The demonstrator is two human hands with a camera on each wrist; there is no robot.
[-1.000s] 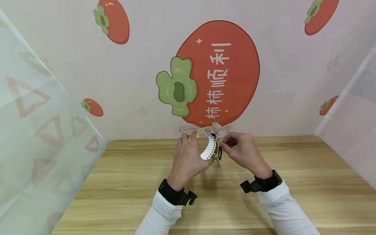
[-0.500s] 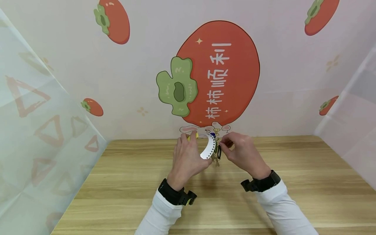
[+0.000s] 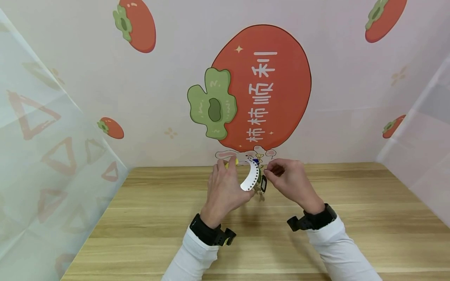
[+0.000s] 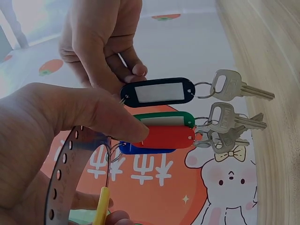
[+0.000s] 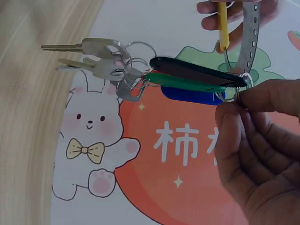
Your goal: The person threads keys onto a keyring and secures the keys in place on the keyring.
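My left hand (image 3: 225, 187) holds a white curved strip (image 3: 252, 175) with a row of small holes along its edge. A thin metal loop with a yellow sleeve (image 4: 102, 206) sits beside the strip at the fingers. Several key tags hang off it: black (image 4: 159, 91), green (image 4: 164, 115), red (image 4: 173, 137) and blue (image 5: 192, 95), each ring-joined to silver keys (image 4: 226, 85). In the left wrist view the left thumb overlaps the red tag. My right hand (image 3: 293, 181) pinches a small ring (image 5: 245, 79) at the black tag's end between thumb and index finger.
Beneath both hands lies the wood-grain table (image 3: 267, 249). Close behind them stands a white backdrop (image 3: 337, 117) printed with red persimmons and a rabbit. White side panels rise at left and right. Both wrists wear black camera straps (image 3: 211, 233).
My right hand has shifted slightly left and then back right, and the black tag swings along with it. The left hand and the curved strip stay nearly still.
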